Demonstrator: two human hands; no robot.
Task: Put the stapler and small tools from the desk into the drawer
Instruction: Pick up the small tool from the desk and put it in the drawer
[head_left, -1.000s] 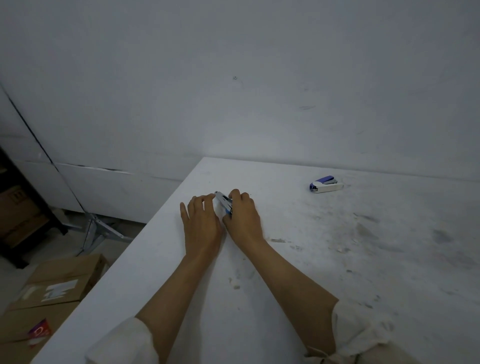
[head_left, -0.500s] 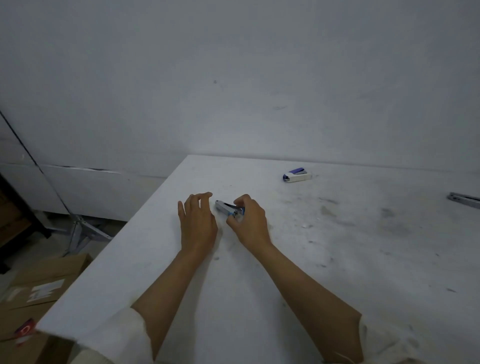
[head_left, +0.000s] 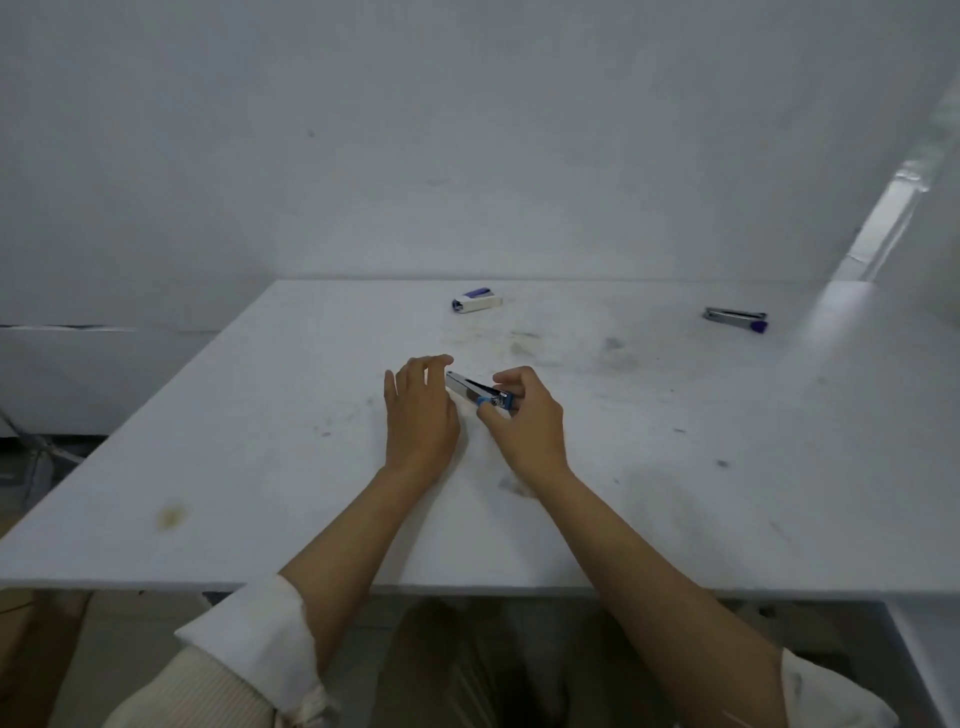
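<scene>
At frame centre the right hand (head_left: 524, 415) pinches the blue end of a small, stiff, slick-looking metal tool (head_left: 478, 388), likely light, left hand (head_left: 421, 410) loose-fingered and empty beside it on the table (head_left: 260, 441).

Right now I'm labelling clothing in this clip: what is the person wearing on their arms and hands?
Both hands are bare: the left hand and right hand show no gloves, rings or watch. Each forearm is uncovered, with a cream ribbed-knit left sleeve and a matching right sleeve pushed up near the elbows.
</scene>
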